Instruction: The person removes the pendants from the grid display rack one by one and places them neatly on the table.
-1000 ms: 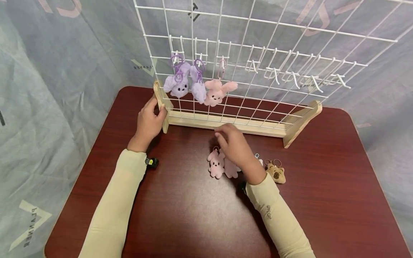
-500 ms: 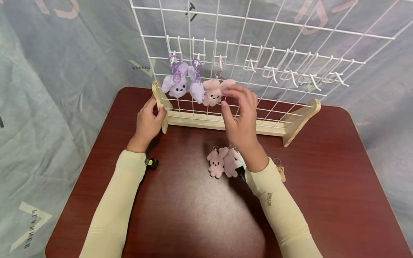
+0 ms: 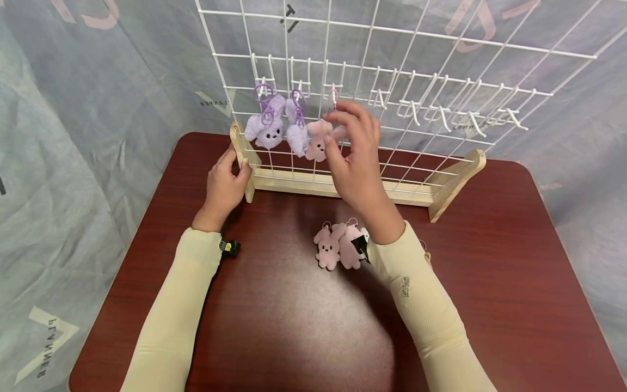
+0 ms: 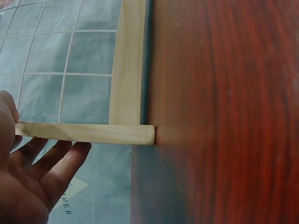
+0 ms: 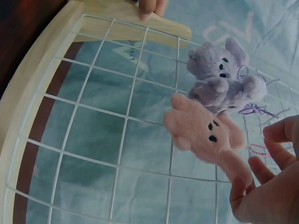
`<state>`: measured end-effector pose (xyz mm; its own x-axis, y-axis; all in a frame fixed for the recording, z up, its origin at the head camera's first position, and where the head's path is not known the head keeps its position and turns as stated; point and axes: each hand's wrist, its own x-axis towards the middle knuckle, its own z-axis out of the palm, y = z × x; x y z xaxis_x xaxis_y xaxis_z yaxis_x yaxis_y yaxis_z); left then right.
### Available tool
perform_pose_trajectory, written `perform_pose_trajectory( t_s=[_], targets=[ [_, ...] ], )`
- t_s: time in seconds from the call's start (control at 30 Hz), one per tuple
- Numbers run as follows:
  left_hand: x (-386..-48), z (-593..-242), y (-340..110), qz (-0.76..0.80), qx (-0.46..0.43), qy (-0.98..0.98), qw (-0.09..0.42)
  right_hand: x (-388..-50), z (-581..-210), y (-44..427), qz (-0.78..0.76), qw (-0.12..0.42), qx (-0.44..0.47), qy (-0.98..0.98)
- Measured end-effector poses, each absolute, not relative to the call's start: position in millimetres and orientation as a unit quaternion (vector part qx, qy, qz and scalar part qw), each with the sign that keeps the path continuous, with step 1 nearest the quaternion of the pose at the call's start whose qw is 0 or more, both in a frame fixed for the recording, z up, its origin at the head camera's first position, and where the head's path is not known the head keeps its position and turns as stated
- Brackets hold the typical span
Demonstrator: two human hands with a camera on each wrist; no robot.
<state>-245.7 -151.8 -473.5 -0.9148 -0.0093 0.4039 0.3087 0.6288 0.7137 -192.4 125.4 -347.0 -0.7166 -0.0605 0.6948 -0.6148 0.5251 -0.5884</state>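
Note:
At the stand's left end, my left hand (image 3: 224, 190) grips the wooden upright (image 3: 238, 142); the left wrist view shows the fingers (image 4: 60, 172) beneath the wooden piece (image 4: 88, 133). My right hand (image 3: 358, 169) is raised at the hanging pink plush (image 3: 317, 142), fingers bent and apart, partly covering it. In the right wrist view the fingers (image 5: 239, 191) touch an ear of the pink plush (image 5: 198, 128), near its beaded loop (image 5: 258, 150). Two purple plush keychains (image 3: 268, 130) (image 3: 297, 139) hang to its left on the white grid (image 3: 372, 27).
Several white hooks (image 3: 415, 113) project from the grid right of the pink plush. On the table (image 3: 274, 326) lie two pink plush keychains (image 3: 326, 247) (image 3: 350, 249), with a partly hidden white item and a brown one (image 3: 428, 258) near my right sleeve.
My right hand has risen from above the table to the hanging pink plush, then moved slightly up and left along it. My left hand keeps its grip on the upright.

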Motion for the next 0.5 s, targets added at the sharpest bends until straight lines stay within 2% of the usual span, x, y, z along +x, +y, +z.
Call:
perform_pose_trajectory(
  t_s=[0.5],
  targets=[
    [-245.3,-472.2,-150.9,-0.419,-0.085,-0.884,0.188,-195.0,-342.8,126.2,0.499,0.280,0.235,-0.786]
  ],
)
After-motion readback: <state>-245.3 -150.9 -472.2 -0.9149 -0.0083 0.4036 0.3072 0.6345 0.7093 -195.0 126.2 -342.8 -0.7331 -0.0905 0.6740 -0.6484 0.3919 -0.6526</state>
